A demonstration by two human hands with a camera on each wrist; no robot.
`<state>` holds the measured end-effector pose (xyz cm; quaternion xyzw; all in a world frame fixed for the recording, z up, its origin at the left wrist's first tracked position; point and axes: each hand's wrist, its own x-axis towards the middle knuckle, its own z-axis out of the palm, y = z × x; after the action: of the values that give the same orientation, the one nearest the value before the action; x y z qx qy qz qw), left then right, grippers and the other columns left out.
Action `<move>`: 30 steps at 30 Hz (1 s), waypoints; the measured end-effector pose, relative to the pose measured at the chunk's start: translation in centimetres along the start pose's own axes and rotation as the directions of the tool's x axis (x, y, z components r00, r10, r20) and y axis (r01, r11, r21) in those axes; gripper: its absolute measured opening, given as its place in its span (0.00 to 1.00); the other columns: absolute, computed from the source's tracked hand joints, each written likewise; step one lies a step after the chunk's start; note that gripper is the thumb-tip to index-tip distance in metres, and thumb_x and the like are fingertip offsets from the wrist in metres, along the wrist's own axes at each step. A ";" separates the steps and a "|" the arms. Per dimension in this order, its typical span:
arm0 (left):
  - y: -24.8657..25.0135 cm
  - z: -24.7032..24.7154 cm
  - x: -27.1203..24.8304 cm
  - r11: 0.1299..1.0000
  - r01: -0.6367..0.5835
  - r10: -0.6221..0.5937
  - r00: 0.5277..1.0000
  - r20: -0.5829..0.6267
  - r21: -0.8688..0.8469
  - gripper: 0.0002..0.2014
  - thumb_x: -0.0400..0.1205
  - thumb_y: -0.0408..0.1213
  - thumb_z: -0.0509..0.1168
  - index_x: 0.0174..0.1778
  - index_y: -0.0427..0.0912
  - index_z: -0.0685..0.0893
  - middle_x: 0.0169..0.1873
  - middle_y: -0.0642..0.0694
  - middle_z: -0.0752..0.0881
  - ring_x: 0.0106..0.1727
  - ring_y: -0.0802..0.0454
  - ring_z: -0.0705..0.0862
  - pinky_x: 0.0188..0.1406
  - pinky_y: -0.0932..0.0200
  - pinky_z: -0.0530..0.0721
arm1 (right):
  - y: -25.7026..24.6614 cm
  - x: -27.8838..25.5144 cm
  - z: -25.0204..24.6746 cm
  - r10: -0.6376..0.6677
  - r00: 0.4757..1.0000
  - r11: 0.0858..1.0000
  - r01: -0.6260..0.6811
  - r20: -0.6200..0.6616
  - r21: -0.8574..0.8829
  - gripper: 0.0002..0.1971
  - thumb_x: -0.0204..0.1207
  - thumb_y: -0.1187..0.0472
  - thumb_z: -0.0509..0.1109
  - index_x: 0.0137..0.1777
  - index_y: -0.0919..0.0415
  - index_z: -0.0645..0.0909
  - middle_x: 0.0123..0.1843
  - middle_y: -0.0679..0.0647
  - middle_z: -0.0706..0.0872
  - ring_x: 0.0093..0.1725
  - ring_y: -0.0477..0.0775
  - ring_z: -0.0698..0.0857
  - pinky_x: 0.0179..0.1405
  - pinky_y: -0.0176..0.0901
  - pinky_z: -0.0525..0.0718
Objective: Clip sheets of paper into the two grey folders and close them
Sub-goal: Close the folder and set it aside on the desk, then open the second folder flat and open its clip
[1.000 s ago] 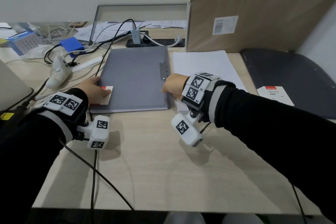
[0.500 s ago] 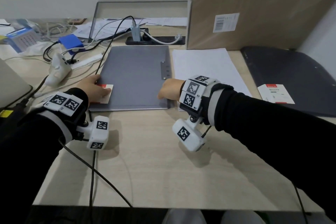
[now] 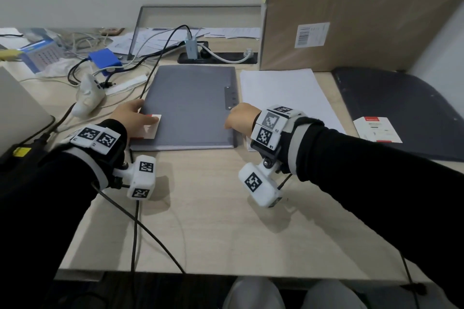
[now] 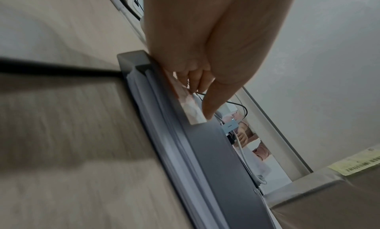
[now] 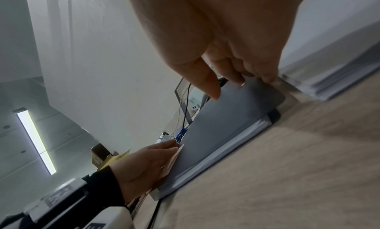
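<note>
While the closed grey folder (image 3: 190, 108) lies flat on the desk (image 3: 226, 221), the left hand (image 3: 133, 120) rests on its near-left corner, fingers straight over a white-and-red label (image 3: 150, 129). Right hand (image 3: 242, 119) touches the folder's right edge, grip loose, holding nothing. Paper stack (image 3: 283, 93) lies just beside it.

Dim, even room light; soft shadows under both wrists; wrist views smear toward lower edges, ceiling strip lamp (image 5: 35, 140) glaring.

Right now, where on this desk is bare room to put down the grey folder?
Bare wood lies along the near desk edge, in front of the closed grey folder. Behind-left is crowded with tangled cables; the white paper stack fills the right.
</note>
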<state>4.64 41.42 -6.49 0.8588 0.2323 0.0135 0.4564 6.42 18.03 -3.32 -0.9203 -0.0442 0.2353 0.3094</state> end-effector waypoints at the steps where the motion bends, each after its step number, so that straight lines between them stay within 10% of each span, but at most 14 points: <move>1: 0.2 0.0 -0.2 0.999 0.002 -0.003 1.000 -0.029 -0.036 0.26 0.77 0.27 0.68 0.72 0.37 0.75 0.65 0.42 0.81 0.60 0.47 0.79 0.66 0.51 0.76 | 0.1 -0.1 -0.2 -0.012 0.999 1.000 0.012 -0.030 0.004 0.19 0.78 0.63 0.65 0.68 0.70 0.76 0.70 0.61 0.81 0.58 0.59 0.85 0.51 0.42 0.80; 5: 1.7 -0.1 -1.7 0.993 -0.038 0.027 0.995 -0.091 -0.114 0.27 0.75 0.24 0.67 0.72 0.37 0.75 0.67 0.42 0.81 0.64 0.45 0.81 0.69 0.53 0.75 | 1.0 -1.8 -1.2 -0.062 0.987 0.970 0.096 -0.151 0.225 0.18 0.78 0.71 0.61 0.66 0.71 0.80 0.70 0.62 0.82 0.70 0.61 0.79 0.70 0.48 0.78; 11: 5.7 2.4 -6.0 0.964 -0.094 0.102 0.995 0.022 -0.250 0.16 0.79 0.24 0.62 0.63 0.35 0.81 0.55 0.40 0.86 0.41 0.58 0.81 0.43 0.65 0.76 | 4.9 -7.3 -4.5 0.019 0.970 0.873 0.103 -0.244 0.477 0.16 0.78 0.71 0.56 0.53 0.62 0.85 0.46 0.55 0.87 0.38 0.48 0.85 0.31 0.34 0.76; 22: 13.2 16.2 -15.0 0.970 -0.083 0.171 0.903 0.395 -0.230 0.07 0.81 0.29 0.62 0.53 0.41 0.82 0.50 0.43 0.84 0.39 0.57 0.82 0.39 0.65 0.78 | 20.6 -15.3 -11.9 0.377 0.873 0.801 -0.140 -0.309 0.582 0.10 0.82 0.70 0.58 0.48 0.58 0.79 0.38 0.55 0.80 0.31 0.45 0.76 0.29 0.34 0.73; 30: 19.2 28.7 -18.7 0.936 -0.346 0.263 0.796 0.546 0.054 0.36 0.76 0.32 0.71 0.80 0.44 0.65 0.76 0.43 0.69 0.75 0.45 0.71 0.62 0.64 0.72 | 29.1 -16.2 -15.3 0.587 0.768 0.677 -0.291 -0.257 0.676 0.16 0.78 0.69 0.61 0.65 0.68 0.79 0.35 0.56 0.79 0.48 0.57 0.82 0.54 0.52 0.82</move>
<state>2.12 2.28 -4.51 0.8870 -0.0440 -0.1681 0.4278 -2.71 -17.44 -3.24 -0.7829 0.3359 0.0839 0.5170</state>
